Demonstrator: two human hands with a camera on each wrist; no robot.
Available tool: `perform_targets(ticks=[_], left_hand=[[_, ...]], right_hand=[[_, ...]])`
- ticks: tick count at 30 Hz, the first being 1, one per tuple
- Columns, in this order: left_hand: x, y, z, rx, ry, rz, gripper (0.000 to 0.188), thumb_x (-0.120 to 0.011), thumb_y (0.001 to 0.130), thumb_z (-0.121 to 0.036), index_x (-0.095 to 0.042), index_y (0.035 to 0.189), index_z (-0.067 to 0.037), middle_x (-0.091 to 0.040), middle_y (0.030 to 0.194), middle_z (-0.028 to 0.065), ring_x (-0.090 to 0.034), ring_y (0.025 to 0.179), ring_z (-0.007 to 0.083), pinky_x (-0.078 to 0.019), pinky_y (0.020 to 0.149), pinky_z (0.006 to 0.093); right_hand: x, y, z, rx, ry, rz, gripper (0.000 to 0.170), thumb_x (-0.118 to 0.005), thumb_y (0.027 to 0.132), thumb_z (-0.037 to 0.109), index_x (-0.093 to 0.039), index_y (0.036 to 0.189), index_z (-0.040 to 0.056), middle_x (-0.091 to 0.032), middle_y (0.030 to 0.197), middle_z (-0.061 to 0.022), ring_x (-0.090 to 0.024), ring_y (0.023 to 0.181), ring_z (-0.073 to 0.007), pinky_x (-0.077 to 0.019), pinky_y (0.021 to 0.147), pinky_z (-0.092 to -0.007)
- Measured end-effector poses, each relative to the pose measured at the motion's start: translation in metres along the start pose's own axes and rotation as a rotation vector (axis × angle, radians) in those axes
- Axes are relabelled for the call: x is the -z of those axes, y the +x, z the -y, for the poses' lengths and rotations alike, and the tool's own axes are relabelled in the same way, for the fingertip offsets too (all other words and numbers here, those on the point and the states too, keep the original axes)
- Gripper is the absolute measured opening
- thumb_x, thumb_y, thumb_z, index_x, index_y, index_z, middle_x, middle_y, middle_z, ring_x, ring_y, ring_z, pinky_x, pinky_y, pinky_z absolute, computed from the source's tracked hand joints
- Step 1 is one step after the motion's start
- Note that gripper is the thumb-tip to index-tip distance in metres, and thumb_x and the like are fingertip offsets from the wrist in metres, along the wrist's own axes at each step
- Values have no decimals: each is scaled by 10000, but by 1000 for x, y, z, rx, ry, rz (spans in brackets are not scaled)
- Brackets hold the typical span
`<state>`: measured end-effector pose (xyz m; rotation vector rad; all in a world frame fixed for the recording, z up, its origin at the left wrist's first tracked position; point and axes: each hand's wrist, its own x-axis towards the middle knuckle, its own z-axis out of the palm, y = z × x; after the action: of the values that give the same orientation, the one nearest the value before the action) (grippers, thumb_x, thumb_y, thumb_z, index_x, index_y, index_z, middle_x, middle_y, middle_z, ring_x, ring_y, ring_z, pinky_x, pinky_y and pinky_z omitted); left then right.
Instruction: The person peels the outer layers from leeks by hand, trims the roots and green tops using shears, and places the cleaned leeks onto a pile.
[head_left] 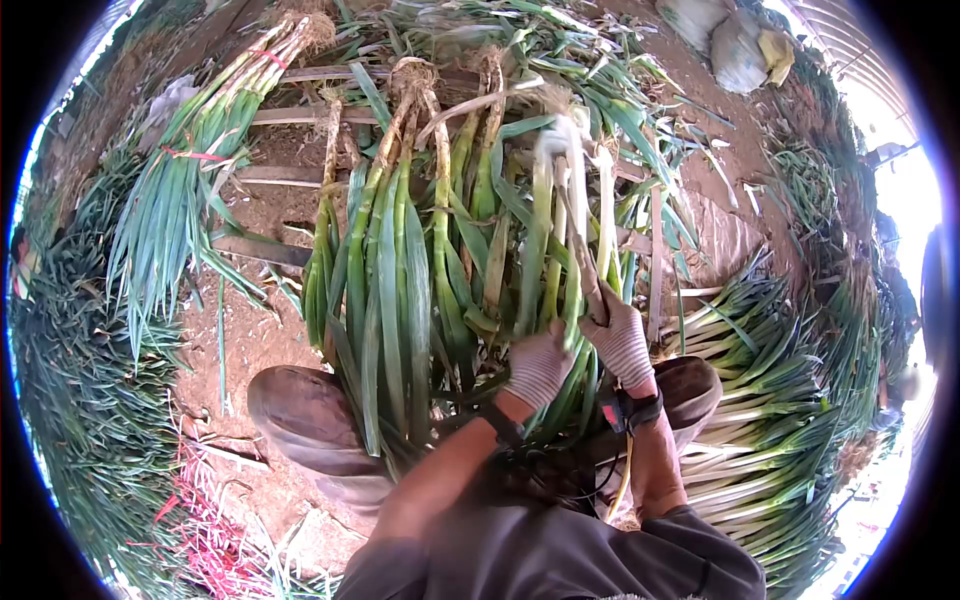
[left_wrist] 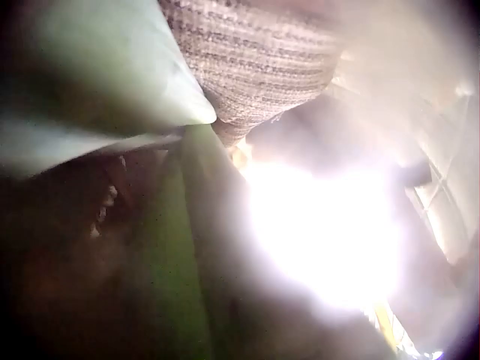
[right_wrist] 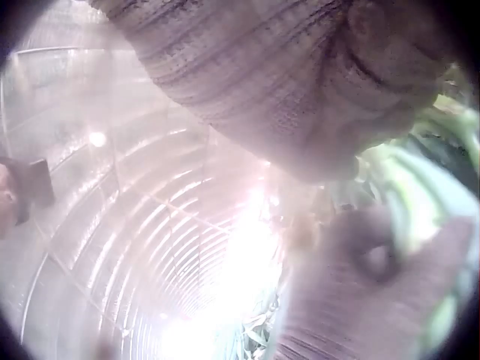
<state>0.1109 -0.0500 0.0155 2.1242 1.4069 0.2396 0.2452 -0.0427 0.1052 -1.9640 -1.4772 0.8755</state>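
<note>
My left hand (head_left: 540, 366), in a striped knit glove, grips the green upper part of a long green onion (head_left: 541, 235). Its white root end points away from me and looks blurred in the head view. My right hand (head_left: 617, 347), gloved the same way, pinches a brownish outer leaf (head_left: 590, 275) alongside the stalk. In the left wrist view a green leaf (left_wrist: 184, 247) runs down from the glove (left_wrist: 251, 64). Both gloves show in the right wrist view, with pale green stalks (right_wrist: 416, 191) beside the lower one. Unpeeled green onions (head_left: 395, 250) with earthy roots lie left of my hands.
Wooden slats (head_left: 290, 177) lie under the onions. A bunch tied with red tape (head_left: 195, 155) lies at the far left. Cleaned onions with white stems (head_left: 750, 400) are piled right of my knee (head_left: 690, 392). Pink-red ties (head_left: 205, 510) lie at the lower left, near a heap of leaves (head_left: 85, 380).
</note>
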Motion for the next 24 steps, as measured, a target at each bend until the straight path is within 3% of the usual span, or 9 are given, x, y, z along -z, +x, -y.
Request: perform_targets(ticks=[1, 3, 4, 7, 9, 11, 13, 17, 24], left_hand=[[-9, -6, -7, -80, 48, -20, 504, -743, 804, -386, -563, 1136, -53, -692, 776, 151, -702, 720, 340, -555, 623, 455], [-23, -5, -4, -83, 36, -27, 427, -733, 805, -398, -620, 1045, -63, -697, 784, 149, -703, 730, 344, -557, 639, 454], [-27, -6, -4, -83, 29, -29, 395, -727, 805, -404, -649, 999, -68, -699, 787, 147, -703, 735, 345, -558, 647, 453], [30, 16, 18, 19, -81, 114, 294, -679, 840, -370, -687, 916, -86, -709, 810, 147, -706, 758, 344, -556, 683, 458], [63, 40, 49, 171, -18, -5, 232, -625, 875, -296, -680, 964, -89, -710, 834, 163, -703, 799, 356, -549, 719, 470], [83, 63, 77, 233, 59, -248, 182, -581, 886, -198, -679, 982, -79, -703, 857, 189, -696, 824, 377, -545, 733, 492], [103, 80, 90, 280, 125, -184, 198, -482, 939, -122, -663, 1016, -100, -710, 947, 167, -704, 898, 350, -558, 758, 459], [100, 100, 111, 162, 21, -353, 323, -578, 841, -108, -701, 1136, -158, -711, 944, 184, -682, 906, 376, -542, 803, 467], [107, 122, 114, 125, 50, -330, 290, -566, 863, -108, -661, 1135, -127, -709, 942, 174, -685, 904, 378, -539, 804, 486]], right_hand=[[-2, 1, 5, 28, -7, -18, 611, -693, 766, 79, -540, 1350, -17, -616, 791, -135, -567, 725, -140, -514, 699, -325], [-12, 6, 3, 120, -38, 34, 590, -689, 773, 103, -547, 1335, -7, -633, 796, -180, -613, 715, -187, -521, 699, -341], [-16, 11, 0, 171, -194, 35, 572, -683, 780, 127, -556, 1324, 4, -653, 818, -201, -639, 708, -249, -530, 699, -359], [-26, 36, 4, 32, -88, -3, 545, -672, 768, 158, -560, 1276, -4, -660, 891, -280, -667, 805, -409, -539, 720, -436], [-40, 47, 12, 19, -93, 61, 531, -689, 764, 174, -574, 1250, -6, -670, 892, -279, -674, 846, -433, -550, 749, -445], [-59, 48, 12, 166, -212, 72, 541, -710, 750, 176, -571, 1241, -3, -672, 892, -287, -668, 878, -454, -546, 778, -476], [-73, 54, 17, 102, -159, 91, 471, -727, 736, 198, -569, 1138, 10, -672, 875, -285, -661, 894, -461, -532, 781, -506], [-94, 63, 17, 57, -227, 96, 414, -715, 744, 194, -567, 1086, 14, -669, 858, -278, -655, 867, -468, -527, 763, -521], [-108, 91, 10, 92, -233, -9, 366, -686, 768, 213, -560, 1052, 19, -660, 839, -278, -636, 846, -486, -509, 741, -557]])
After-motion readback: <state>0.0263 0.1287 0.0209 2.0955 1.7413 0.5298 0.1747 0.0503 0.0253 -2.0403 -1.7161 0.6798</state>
